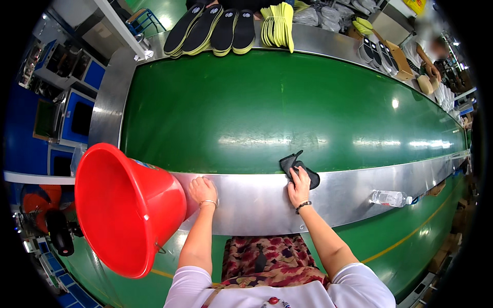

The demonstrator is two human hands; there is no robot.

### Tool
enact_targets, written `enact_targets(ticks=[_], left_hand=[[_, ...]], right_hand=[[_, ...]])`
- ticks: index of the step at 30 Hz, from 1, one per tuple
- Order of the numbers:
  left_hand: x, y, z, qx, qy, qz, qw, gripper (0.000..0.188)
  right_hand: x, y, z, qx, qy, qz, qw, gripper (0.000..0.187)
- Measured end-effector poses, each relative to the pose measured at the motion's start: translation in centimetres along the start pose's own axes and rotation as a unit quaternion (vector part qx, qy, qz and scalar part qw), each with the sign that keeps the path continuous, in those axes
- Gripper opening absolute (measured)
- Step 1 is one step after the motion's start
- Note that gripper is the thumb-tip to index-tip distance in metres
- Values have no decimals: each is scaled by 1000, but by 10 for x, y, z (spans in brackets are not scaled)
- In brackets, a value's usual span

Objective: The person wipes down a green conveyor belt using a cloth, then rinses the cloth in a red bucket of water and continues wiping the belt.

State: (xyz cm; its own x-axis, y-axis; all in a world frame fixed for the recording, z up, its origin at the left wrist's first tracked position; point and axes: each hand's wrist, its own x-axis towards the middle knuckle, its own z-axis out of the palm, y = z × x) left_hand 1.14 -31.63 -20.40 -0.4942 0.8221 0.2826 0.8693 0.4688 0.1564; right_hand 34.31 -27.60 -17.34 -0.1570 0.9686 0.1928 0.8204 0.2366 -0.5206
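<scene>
My left hand (203,190) rests on the metal edge of the table beside a large red bucket (169,203), its fingers curled in and nothing visible in them. The bucket stands tilted in view, with its wide mouth toward the left. My right hand (299,186) has its fingers on a crumpled black cloth (309,177) with a narrow end pointing up. That cloth lies across the border between the green belt (267,108) and the metal edge (246,200). The fingertips press into its folds, and part of it is hidden under them.
A clear plastic bottle (391,198) lies on its side to the right on the metal edge. Across the belt sit stacks of black insoles (223,33) and yellow-green insoles (277,25). More shoe parts (377,54) and another person's arm (425,56) are at far right. A fan (49,215) stands left.
</scene>
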Motion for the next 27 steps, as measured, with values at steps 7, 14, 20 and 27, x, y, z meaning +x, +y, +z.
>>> enact_targets(ticks=[7,14,20,27], left_hand=[[0,-4,-4,1,-1,4,1000,17],[0,-4,-3,-5,-16,7,1000,15],[-2,-7,-5,-12,-24,-1,1000,14],[-4,-2,-7,-21,-27,0,999,17]], right_hand=[[78,-7,-64,-62,-41,-78,994,34],[142,-56,-87,-64,119,-150,979,42],[96,-41,-46,89,-143,-132,977,41],[170,-17,78,-116,-72,-94,986,54]])
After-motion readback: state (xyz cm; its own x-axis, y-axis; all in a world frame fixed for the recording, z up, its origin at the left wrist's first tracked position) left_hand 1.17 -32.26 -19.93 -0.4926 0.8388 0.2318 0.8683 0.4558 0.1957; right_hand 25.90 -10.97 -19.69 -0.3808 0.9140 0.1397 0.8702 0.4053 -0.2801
